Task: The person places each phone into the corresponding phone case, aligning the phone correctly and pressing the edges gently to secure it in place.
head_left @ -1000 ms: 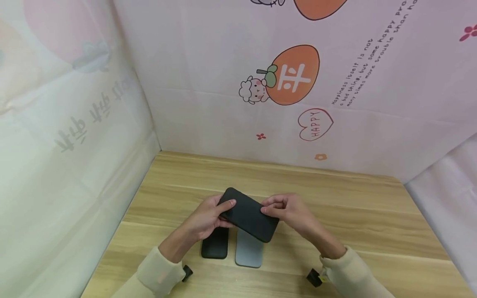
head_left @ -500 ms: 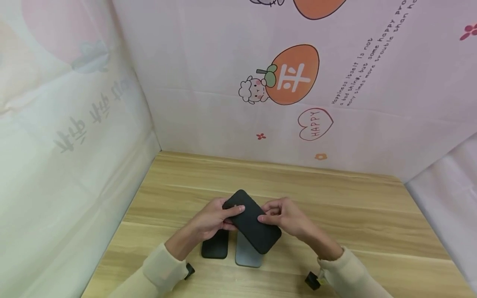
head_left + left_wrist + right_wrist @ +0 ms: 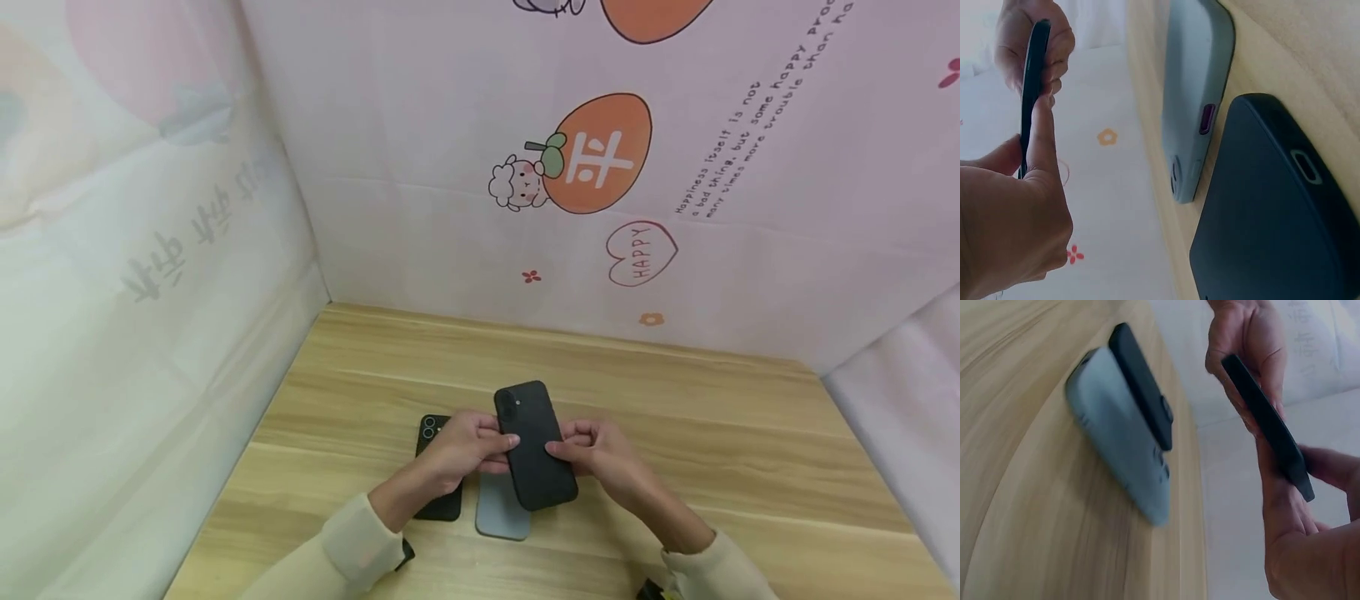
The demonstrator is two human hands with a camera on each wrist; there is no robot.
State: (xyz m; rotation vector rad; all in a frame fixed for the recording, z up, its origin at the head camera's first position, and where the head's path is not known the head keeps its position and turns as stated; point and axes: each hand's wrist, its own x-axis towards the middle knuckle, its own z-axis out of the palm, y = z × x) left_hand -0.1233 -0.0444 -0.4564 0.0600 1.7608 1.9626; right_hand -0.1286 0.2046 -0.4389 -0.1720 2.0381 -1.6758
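Note:
A black phone (image 3: 534, 450) is held above the table, its camera side facing up in the head view. My left hand (image 3: 467, 450) pinches its left edge, thumb on the upper face and fingers beneath. My right hand (image 3: 606, 457) grips the opposite edge in the same way. Seen edge-on, the held phone (image 3: 1034, 69) looks thin in both wrist views. Below it on the table lies a blue-grey phone (image 3: 501, 512), partly covered by the held one. Left of that, another black phone (image 3: 444, 505) lies partly hidden under my left hand and wrist.
The wooden table (image 3: 697, 417) extends around the phones on every side. A printed white cloth (image 3: 420, 242) rises along its back edge, with more cloth (image 3: 187, 350) at the left. Small black devices (image 3: 651, 590) sit at the sleeve cuffs.
Between my hands the black phone has turned to a more upright angle and moved slightly right, and its camera now shows. My left hand has shifted right, uncovering the other black phone's camera.

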